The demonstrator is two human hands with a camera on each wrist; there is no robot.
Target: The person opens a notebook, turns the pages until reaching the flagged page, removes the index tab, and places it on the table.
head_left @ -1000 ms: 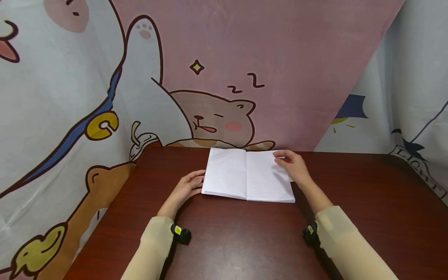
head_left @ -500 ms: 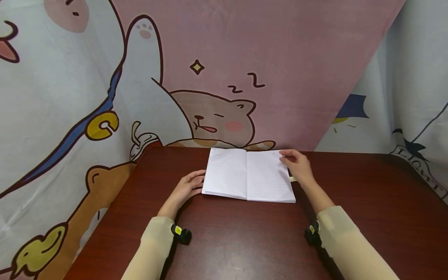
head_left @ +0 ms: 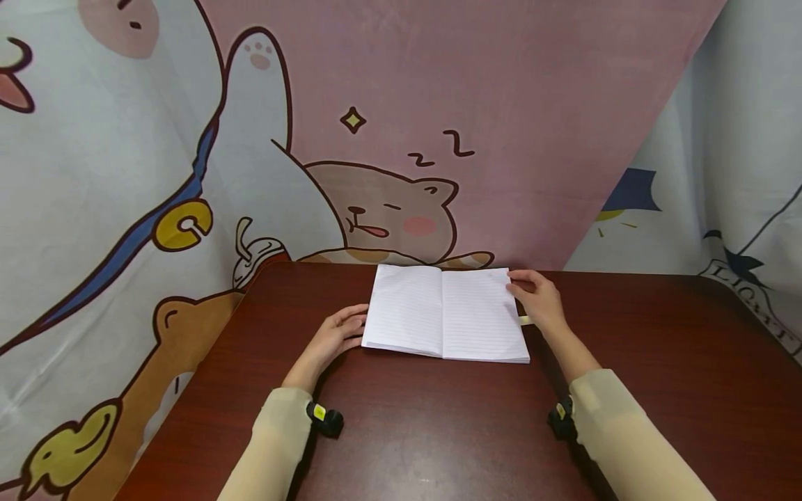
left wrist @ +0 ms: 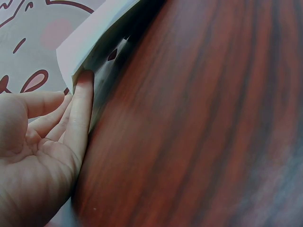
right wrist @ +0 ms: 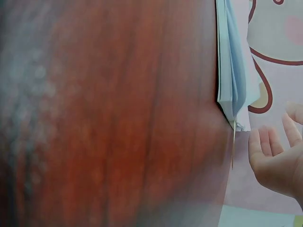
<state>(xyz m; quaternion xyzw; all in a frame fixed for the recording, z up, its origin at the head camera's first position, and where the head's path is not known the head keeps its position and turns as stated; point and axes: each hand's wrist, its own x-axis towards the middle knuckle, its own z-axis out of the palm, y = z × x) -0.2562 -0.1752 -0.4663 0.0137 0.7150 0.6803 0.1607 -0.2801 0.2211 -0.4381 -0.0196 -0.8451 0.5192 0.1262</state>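
**Lined notebook (head_left: 407, 313) lies open at the far side of the counter (head_left: 407, 424)**

In the head view, we see the notebook spread flat in the middle of the far part of the red-brown counter, both pages facing up. Its far side reaches the counter's far edge. We find the left hand (head_left: 331, 336) at the notebook's left side, fingers stretched out and touching its edge. The right hand (head_left: 541, 303) is just beside the far right corner, thumb and forefinger set a little apart. A pale yellow strip (head_left: 525, 321) sticks out from the notebook's right side, near that hand. Both arms come in from the near side in cream sleeves (head_left: 626, 431), and we notice a black device (head_left: 324, 419) at the left wrist and a matching black unit (head_left: 561, 419) at the right. Beyond the counter hangs a printed cloth (head_left: 532, 104), mostly pink and white, with a sleeping animal (head_left: 388, 209) drawn above the notebook.

In the left wrist view, we see the left hand held wide, its fingers nearly straight. One fingertip touches the notebook's edge, just under the pages. The underside of the notebook is too shadowed for us to read.

In the right wrist view, we see the notebook from its edge, pages bowed upward, with the strip jutting out. The right hand is loosely spread, fingers slightly bent, and we see a narrow gap between them and the notebook.
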